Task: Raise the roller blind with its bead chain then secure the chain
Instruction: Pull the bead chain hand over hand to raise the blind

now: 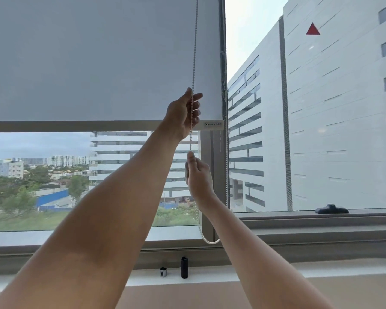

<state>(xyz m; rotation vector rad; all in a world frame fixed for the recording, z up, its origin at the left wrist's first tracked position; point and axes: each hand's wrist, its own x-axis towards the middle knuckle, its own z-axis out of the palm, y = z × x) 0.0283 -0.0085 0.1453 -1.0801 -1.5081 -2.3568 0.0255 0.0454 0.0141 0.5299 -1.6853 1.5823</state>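
Note:
A pale grey roller blind [94, 59] covers the upper half of the left window pane; its bottom bar [76, 126] hangs about mid-height. A white bead chain [194, 52] runs down in front of the blind's right side and loops near the sill [211, 241]. My left hand [184, 114] is raised in front of the bottom bar, fingers curled around the chain. My right hand [197, 175] is just below it, pinching the same strand. The chain's other strand hangs along the window frame [227, 152].
A window sill [321, 221] runs across below the glass. A black cylinder [184, 267] and a small grey-and-black clip-like piece [163, 272] stand on the ledge below. A dark object [331, 209] rests on the right sill. Buildings show outside.

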